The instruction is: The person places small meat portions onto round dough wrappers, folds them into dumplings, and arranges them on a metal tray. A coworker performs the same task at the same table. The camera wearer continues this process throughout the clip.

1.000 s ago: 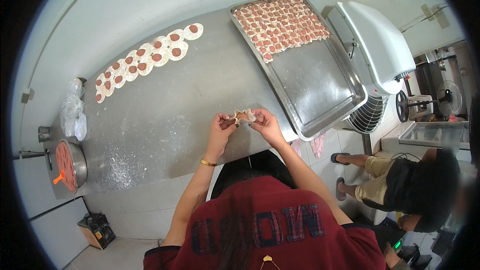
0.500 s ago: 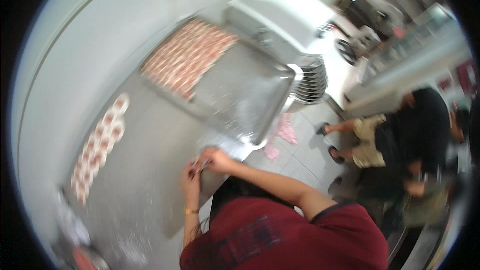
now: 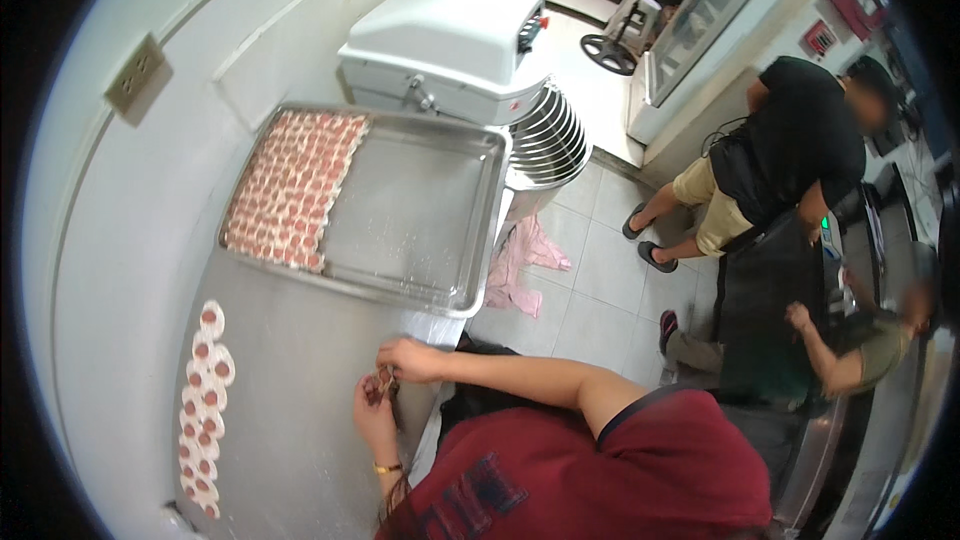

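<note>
My left hand (image 3: 375, 414) and my right hand (image 3: 412, 360) meet above the near edge of the steel table (image 3: 300, 370). Their fingers are closed together around something small, with a pale bit showing, that I cannot make out. To the left on the table lie overlapping round white dough wrappers (image 3: 205, 408), each with a dab of pinkish filling. Beyond my hands a large metal tray (image 3: 415, 200) holds tight rows of small pink-and-white dumplings (image 3: 290, 185) on its left part. Bare metal with light flour specks shows on its right part.
A white dough mixer (image 3: 445, 45) with a wire bowl guard (image 3: 552, 135) stands behind the tray. A pink cloth (image 3: 525, 265) is by the table on the tiled floor. Two people, one in a black shirt (image 3: 805, 130), are at the right. A wall socket (image 3: 137, 80) is at upper left.
My view has turned, so the tray, mixer and wrappers sit further left or lower and look sharper. My hands stay pressed together near the table edge.
</note>
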{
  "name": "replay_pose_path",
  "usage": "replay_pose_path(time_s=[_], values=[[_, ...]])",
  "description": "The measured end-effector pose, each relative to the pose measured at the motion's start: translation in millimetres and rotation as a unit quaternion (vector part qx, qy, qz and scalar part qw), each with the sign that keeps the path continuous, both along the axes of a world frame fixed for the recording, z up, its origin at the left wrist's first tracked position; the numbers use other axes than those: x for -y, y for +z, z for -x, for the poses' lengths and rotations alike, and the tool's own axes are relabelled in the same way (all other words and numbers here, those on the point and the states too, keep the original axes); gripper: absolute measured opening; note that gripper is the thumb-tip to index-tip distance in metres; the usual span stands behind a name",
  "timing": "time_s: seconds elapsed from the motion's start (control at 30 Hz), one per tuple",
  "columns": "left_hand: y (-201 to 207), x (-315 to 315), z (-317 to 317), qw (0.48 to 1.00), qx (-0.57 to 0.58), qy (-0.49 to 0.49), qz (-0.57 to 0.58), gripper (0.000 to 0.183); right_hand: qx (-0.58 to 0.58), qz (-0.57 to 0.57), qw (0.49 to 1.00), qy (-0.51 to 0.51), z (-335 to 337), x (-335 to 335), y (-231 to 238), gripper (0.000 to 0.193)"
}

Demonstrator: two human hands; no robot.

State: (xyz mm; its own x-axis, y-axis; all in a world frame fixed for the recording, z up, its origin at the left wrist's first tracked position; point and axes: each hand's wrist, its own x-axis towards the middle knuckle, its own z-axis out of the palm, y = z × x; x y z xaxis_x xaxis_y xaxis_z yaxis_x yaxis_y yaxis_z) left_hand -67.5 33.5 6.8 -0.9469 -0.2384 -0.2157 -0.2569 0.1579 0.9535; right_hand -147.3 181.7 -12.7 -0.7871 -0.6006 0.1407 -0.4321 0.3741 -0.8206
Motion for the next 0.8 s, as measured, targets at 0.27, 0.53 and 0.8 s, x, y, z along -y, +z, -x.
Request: replay_pose_path(time_s=[0.27,0.53,0.8], values=[[4.9,-0.3,-1.7,0.996,-0.002,-0.039,0.081,0.031,-0.023,-0.061,0.998,0.018,-4.3,-17.9,15.3,0.039],[4.5,0.1,-2.0,0.991,0.011,-0.045,0.126,0.029,0.042,-0.043,0.998,0.026,-0.7,-9.7,32.2,0.033],[-1.2,4.6,0.6,0.985,-0.048,-0.059,0.155,0.03,0.019,-0.059,0.997,0.043,-2.2,-2.6,33.2,0.032]])
